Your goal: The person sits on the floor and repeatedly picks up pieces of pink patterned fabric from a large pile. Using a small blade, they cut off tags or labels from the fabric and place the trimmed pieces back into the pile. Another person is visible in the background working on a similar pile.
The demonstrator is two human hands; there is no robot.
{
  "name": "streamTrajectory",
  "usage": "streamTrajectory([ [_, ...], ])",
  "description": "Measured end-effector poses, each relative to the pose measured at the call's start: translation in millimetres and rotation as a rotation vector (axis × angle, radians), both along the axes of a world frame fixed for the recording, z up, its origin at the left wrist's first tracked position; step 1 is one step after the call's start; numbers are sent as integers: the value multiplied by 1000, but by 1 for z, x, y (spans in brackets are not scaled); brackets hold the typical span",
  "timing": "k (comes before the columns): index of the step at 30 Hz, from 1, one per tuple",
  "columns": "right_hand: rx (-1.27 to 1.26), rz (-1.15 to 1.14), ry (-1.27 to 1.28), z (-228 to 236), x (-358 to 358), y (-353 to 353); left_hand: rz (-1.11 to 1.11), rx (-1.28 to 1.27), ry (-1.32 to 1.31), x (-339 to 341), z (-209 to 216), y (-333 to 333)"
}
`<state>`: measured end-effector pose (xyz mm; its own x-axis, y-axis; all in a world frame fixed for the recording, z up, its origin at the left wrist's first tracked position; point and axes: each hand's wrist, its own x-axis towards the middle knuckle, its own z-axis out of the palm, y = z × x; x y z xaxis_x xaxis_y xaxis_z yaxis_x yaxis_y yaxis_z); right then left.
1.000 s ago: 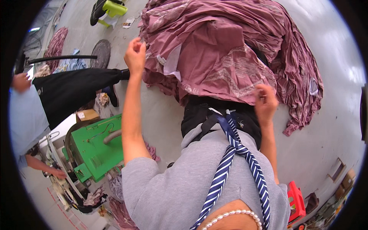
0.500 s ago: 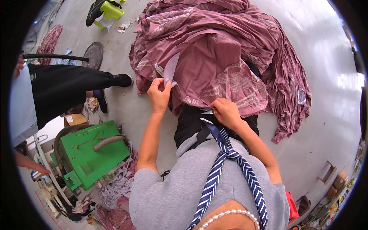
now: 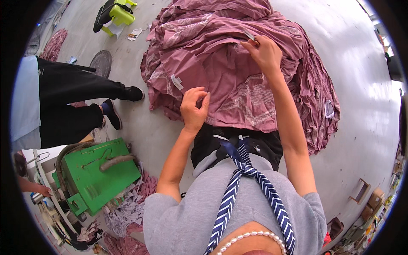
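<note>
A large heap of mauve patterned fabric [image 3: 231, 70] lies in front of me and over my lap. My right hand [image 3: 267, 53] is raised above its far part, closed around small scissors [image 3: 250, 36] whose metal blades point forward and left. Over the near left part of the heap is my left hand [image 3: 195, 108], its fingers curled and the thumb drawn in against them. Whether it pinches the cloth there is hidden. A white label [image 3: 176, 82] sits on the fabric just beyond the left fingertips.
At my left stands a green machine [image 3: 102, 174] with a grey hose, scraps [image 3: 123, 216] heaped beside it. Another person in black trousers [image 3: 76, 83] stands near it. A lime-green stool [image 3: 122, 15] is at the far left, cardboard boxes [image 3: 376, 199] at the right.
My right hand has swung forward from the near edge of the fabric to its far part, carrying the scissors. The pale strip has left my left hand, which moved right and nearer to me.
</note>
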<state>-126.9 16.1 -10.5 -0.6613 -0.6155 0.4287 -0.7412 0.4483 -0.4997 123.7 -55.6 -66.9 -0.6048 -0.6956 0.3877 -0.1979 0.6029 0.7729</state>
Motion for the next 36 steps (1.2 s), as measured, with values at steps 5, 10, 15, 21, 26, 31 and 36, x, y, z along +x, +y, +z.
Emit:
streamTrajectory([
  [5,-3,146,-500,-16,-23,6,330,129,26,8,-13,-17],
  [10,-457,87,-1064,-5,-11,51,372,336,126,12,-34,-32],
  [15,-660,183,-1293,4,0,65,442,411,235,-11,-53,-41],
  [21,-715,27,-1250,-6,1,77,481,957,467,-3,-64,-40],
  [26,-1037,-27,-1262,-31,-2,181,217,1221,548,15,-39,-40],
  [31,442,-470,-393,-101,15,341,143,1182,684,18,-16,-39],
  [36,94,-551,-502,-101,27,320,110,1335,861,25,-22,-59],
])
